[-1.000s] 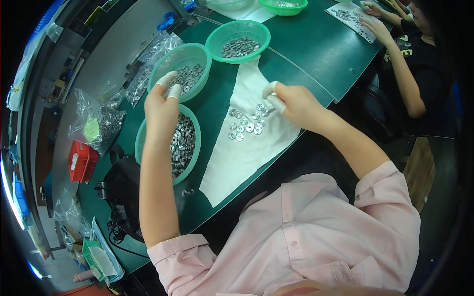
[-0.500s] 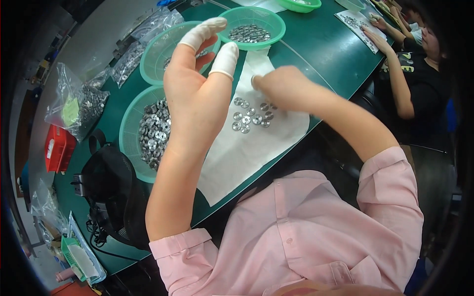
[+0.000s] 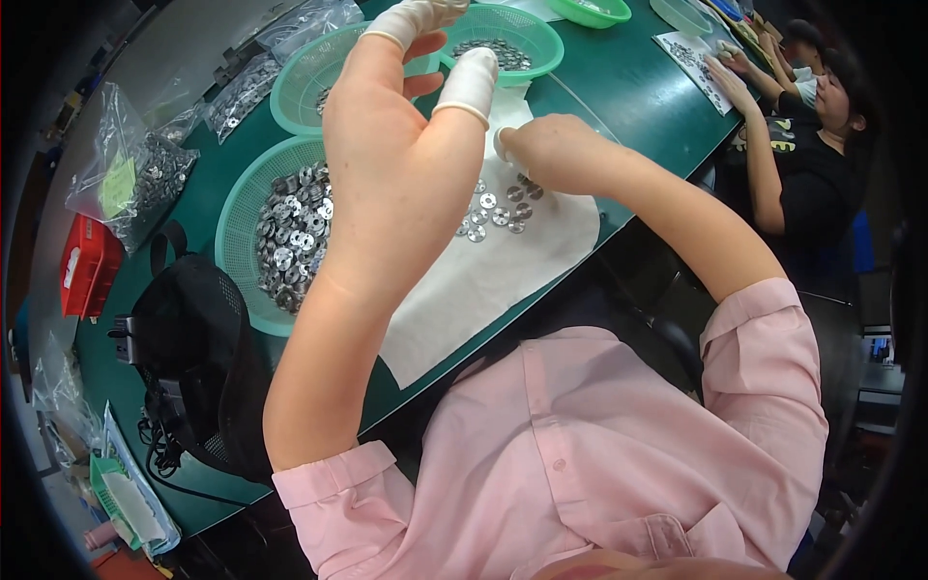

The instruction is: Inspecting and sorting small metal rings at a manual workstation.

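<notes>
Where raised left hand [image 3: 387, 184] blocks view, washers [image 3: 498, 208] partly hidden.

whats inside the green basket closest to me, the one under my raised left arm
The nearest green basket holds a pile of round silver metal discs with centre holes. The raised left hand and forearm cover its right side, so what lies there cannot be seen.

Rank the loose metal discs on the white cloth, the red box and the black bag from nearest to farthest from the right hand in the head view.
From the right hand:
1. Loose metal discs, on the white cloth just below the hand.
2. Black bag, lower left on the table.
3. Red box, at the table's far left edge.
</notes>
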